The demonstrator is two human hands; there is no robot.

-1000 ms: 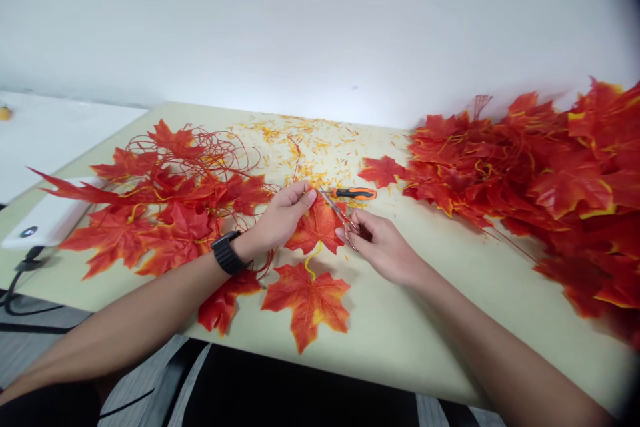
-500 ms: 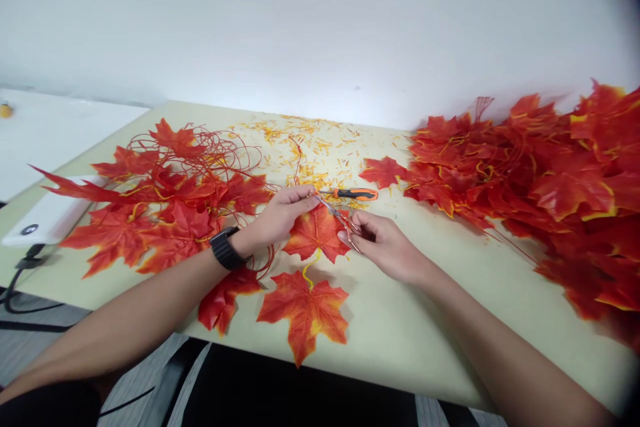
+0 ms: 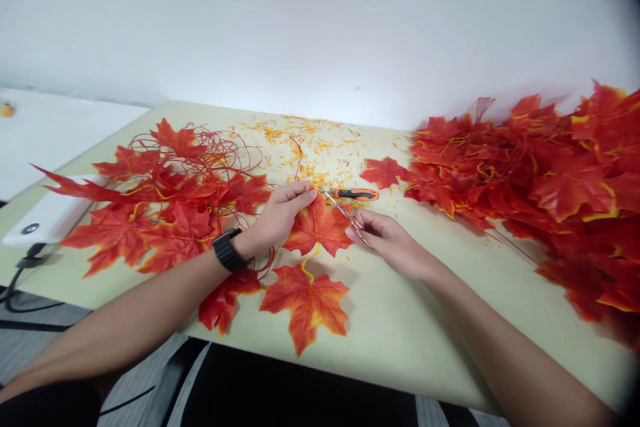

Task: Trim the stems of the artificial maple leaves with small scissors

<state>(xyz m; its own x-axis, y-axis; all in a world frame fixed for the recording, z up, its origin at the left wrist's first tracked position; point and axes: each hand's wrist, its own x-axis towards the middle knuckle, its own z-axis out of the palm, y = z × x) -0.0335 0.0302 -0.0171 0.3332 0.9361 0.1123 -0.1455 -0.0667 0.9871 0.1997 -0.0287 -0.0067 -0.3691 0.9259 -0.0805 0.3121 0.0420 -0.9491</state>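
My left hand [image 3: 285, 215] is closed, thumb and fingers pinching the top tip of a red-orange artificial maple leaf [image 3: 316, 227]. Below that leaf, a yellow stem [image 3: 309, 268] links it to a second maple leaf [image 3: 305, 303] lying near the table's front. My right hand [image 3: 393, 241] is closed around the copper-coloured handles of small scissors [image 3: 341, 208]. The slim blades look nearly together and point up-left, their tips close beside my left fingertips. Behind the blades lies a tool with an orange and black handle [image 3: 357, 194].
A large heap of red leaves [image 3: 525, 173] fills the right side. More leaves [image 3: 175, 227] and tangled red cord [image 3: 215, 150] lie on the left, beside a white device [image 3: 50, 213] with a black cable. Yellow and orange clippings [image 3: 300, 133] are scattered at the back.
The scissors have moved slightly down and right with my right hand, and their blades look closer together. My left hand and the pinched leaf have risen a little; the lower leaf has shifted up.
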